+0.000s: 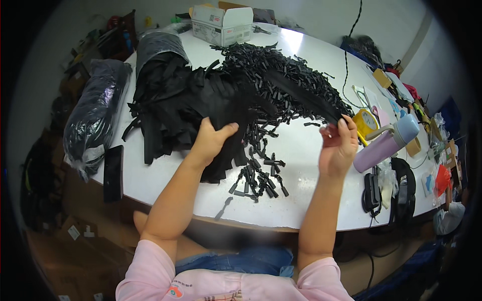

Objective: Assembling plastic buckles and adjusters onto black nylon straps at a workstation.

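A heap of long black fabric strips (173,103), perhaps zipper tapes, covers the table's left half. My left hand (213,138) is closed around part of this heap at its near right side, thumb on top and most fingers hidden in the black cloth. At the right, my raised right hand (340,145) pinches the end of a single black strip (304,97), which stretches up and left over the table. Under it spreads a big pile of small black pieces (281,70) that look like zipper pulls. Several loose zipper pulls (261,180) lie between my arms.
Left of the heap are a plastic-wrapped black bundle (95,110) and a dark phone (113,173) at the table edge. An opened white box (222,27) stands at the back. To the right are a yellow tape roll (365,123), a lilac bottle (384,145) and a black pouch (403,188).
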`<state>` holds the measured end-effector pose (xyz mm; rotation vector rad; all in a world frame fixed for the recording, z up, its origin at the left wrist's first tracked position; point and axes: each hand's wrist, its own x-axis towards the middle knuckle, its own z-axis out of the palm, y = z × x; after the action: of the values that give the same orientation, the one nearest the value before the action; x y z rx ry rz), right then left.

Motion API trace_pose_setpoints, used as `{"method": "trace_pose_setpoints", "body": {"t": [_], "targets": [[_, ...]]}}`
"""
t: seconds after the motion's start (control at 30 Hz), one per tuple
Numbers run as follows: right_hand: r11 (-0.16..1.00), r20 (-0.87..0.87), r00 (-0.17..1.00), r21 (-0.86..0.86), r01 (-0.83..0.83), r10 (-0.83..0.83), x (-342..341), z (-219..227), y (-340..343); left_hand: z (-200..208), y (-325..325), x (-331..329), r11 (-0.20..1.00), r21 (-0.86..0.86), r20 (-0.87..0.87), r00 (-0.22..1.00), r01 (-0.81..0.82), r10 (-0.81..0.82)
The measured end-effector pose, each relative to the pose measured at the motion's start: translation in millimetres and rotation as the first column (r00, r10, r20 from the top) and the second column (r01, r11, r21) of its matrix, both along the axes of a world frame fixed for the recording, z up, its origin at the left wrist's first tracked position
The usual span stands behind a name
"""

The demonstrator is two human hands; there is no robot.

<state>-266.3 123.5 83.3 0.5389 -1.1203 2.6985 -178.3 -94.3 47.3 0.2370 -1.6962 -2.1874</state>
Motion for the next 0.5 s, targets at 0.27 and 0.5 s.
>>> {"method": "trace_pose_setpoints", "body": {"t": [0.27,0.5], "targets": [[0.520,-0.138,0.664,0.743,-0.421,0.735,33.8,51.3,-16.8,12.8,-7.5,6.2,0.992,0.112,-0.200,0.977,-0.057,0.079],[0.446,-0.441,0.811,0.858,0.254,0.385,26.7,10.2,-113.4,13.0,-8.3,4.7,0.968,0.246,-0.224,0.975,0.054,0.002]]}}
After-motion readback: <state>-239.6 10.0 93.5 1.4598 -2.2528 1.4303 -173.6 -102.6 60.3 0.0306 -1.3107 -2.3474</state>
